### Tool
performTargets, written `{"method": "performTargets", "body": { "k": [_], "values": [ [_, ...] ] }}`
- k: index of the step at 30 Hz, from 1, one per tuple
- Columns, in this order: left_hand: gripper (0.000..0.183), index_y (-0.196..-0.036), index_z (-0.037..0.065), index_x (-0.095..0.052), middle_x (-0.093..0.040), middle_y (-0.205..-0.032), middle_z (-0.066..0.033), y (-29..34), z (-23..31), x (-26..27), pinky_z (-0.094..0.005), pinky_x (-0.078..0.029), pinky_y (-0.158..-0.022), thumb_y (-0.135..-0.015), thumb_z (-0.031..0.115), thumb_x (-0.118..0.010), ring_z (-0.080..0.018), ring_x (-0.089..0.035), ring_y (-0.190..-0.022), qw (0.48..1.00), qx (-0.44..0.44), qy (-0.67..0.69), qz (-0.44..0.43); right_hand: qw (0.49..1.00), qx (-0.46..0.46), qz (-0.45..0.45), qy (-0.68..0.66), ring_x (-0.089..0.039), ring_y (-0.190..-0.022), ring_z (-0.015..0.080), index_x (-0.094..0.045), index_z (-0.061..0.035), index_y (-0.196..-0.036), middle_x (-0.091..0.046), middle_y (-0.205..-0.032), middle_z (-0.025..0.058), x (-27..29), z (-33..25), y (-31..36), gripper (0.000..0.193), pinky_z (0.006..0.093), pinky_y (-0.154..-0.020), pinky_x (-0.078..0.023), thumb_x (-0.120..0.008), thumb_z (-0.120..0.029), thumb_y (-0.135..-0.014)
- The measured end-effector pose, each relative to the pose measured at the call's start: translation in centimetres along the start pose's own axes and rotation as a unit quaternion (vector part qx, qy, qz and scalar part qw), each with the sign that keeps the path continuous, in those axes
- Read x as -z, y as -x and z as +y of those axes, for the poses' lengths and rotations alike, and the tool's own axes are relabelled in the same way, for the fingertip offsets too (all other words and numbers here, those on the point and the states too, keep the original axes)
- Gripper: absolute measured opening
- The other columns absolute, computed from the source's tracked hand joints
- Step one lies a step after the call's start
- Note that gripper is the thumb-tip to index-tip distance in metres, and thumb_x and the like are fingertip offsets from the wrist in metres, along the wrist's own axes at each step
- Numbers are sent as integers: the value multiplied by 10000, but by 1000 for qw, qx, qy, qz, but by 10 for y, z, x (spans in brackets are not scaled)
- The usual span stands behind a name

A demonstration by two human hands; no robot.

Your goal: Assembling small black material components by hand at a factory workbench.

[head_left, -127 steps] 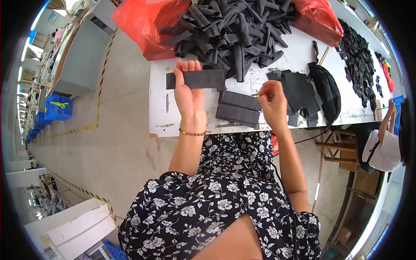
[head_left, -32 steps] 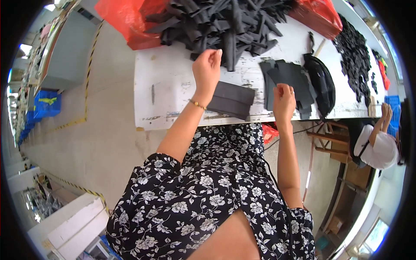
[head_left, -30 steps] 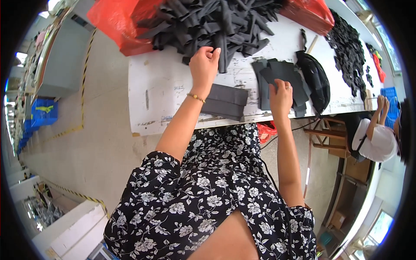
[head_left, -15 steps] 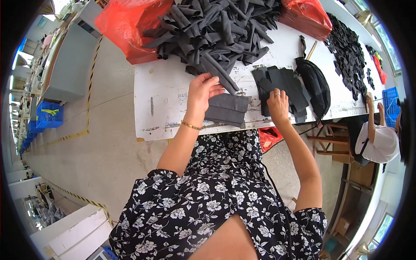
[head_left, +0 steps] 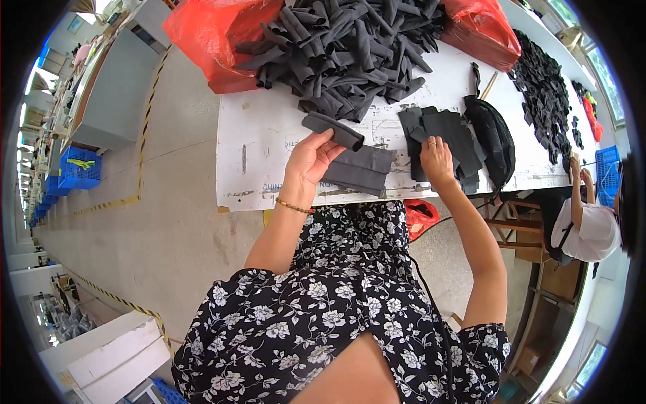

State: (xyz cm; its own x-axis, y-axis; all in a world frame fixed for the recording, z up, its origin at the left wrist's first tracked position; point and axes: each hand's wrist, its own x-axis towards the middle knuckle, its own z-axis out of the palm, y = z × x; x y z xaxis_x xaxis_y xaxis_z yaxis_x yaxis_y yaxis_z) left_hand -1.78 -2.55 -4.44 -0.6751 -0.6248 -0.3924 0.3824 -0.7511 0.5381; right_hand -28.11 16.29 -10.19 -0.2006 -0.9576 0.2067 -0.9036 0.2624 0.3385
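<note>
My left hand (head_left: 313,156) pinches a curled dark grey fabric piece (head_left: 334,131) between thumb and fingers, just above the table. Beneath and to the right of that hand, a flat, creased dark grey fabric piece (head_left: 363,168) lies near the table's front edge. Over a spread stack of flat black pieces (head_left: 452,141), my right hand (head_left: 437,159) has its fingers closed on the edge of a small black piece (head_left: 418,134). Beyond both hands rises a large heap of curled dark grey fabric pieces (head_left: 356,54).
Red plastic bags (head_left: 225,40) flank the heap on the white table (head_left: 252,148). A black pouch (head_left: 492,138) lies right of the stack. Farther right are many small black pieces (head_left: 544,87), a blue basket (head_left: 607,168) and another person (head_left: 585,225) at the table.
My left hand has drawn the curled piece away from the heap, turning it more level, above the flat piece. My right hand stays at the stack. The view has shifted slightly.
</note>
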Motion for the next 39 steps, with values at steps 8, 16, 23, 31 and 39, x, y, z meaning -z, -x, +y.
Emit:
{"method": "performTargets", "body": {
  "k": [8, 16, 23, 31, 39],
  "values": [
    [188, -1045, -47, -548, -639, -1036, -188, 2, -5, -13, -464, -571, -861, -939, 108, -536, -359, -655, -976, 999, 16, 40, -29, 985, -76, 65, -138, -530, -951, 300, -507, -32, -1014, -543, -983, 147, -9, 10, 5, 197, 409, -841, -430, -530, -71, -822],
    [215, -1073, -61, -522, -614, -1078, -218, 1, -15, -13, -503, -565, -871, -942, 107, -550, -417, -630, -1015, 1000, -2, 6, -29, 943, -119, 159, -269, -523, -963, 359, -474, -28, -1223, -524, -1042, 187, 0, 0, 8, 366, 433, -826, -431, -576, -6, -873],
    [189, -1068, -41, -535, -625, -1022, -166, -3, -12, -24, -490, -569, -872, -929, 74, -588, -382, -643, -992, 998, -32, -17, -54, 888, -134, 232, -374, -577, -948, 327, -645, -43, -957, -617, -1013, 117, 48, 37, -25, 160, 381, -815, -460, -583, 41, -836],
    [225, -1096, -42, -550, -639, -1129, -171, -3, -7, -23, -429, -591, -842, -935, 109, -594, -307, -661, -978, 1000, -28, 15, -4, 819, -131, 51, -556, -563, -893, 297, -445, -50, -1159, -549, -988, 157, 142, -47, -3, 464, 390, -785, -466, -743, -149, -818],
    [229, -1113, -15, -533, -642, -1155, -153, -2, -6, -23, -418, -597, -799, -939, 123, -589, -276, -671, -944, 999, -30, 17, -7, 860, -5, 136, -491, -566, -888, 314, -553, -25, -1040, -583, -1003, 124, 157, -63, -5, 367, 402, -792, -457, -756, -51, -736]
  ]
}}
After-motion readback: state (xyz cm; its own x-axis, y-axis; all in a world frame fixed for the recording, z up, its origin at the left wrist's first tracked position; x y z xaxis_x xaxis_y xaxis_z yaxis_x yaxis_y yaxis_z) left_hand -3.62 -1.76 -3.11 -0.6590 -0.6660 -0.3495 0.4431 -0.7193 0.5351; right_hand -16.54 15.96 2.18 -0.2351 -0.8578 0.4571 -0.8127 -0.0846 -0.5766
